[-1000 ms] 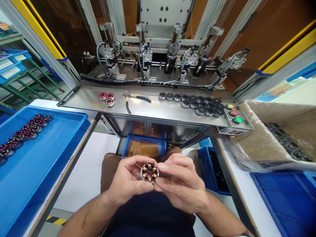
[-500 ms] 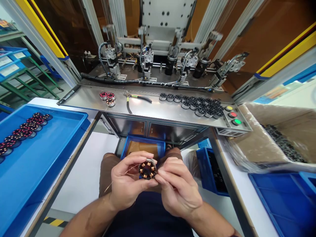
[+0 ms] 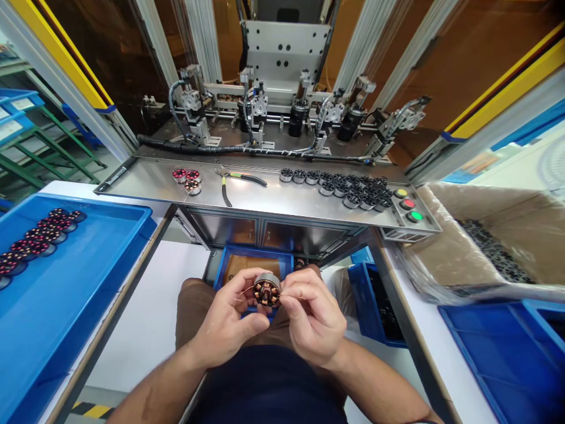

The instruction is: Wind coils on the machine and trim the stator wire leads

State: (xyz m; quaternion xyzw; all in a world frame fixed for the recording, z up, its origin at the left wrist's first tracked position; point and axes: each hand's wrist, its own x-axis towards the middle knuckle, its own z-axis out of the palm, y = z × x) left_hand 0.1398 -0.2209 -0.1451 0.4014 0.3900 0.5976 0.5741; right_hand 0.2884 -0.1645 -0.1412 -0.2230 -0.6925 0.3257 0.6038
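Observation:
Over my lap I hold a small round stator [image 3: 267,290] wound with copper coils. My left hand [image 3: 227,324] grips its rim with thumb and fingers closed round it. My right hand [image 3: 313,318] pinches at its right side, where a thin copper wire end sticks out. On the steel shelf [image 3: 265,206] ahead lie three wound stators [image 3: 188,178], a pair of pliers [image 3: 233,179] and a cluster of several bare stator cores [image 3: 344,185].
A blue tray [image 3: 79,282] at left holds a row of wound stators [image 3: 35,241]. A lined cardboard box [image 3: 485,247] of dark cores stands at right, a blue bin [image 3: 507,353] below it. Yellow, red and green buttons [image 3: 408,204] sit on the shelf's right end. The winding machine [image 3: 286,118] stands behind.
Both hands have lifted the stator a little and turned it, so its side ring now shows. The right fingers have closed tighter on the wire end. The head has tilted slightly.

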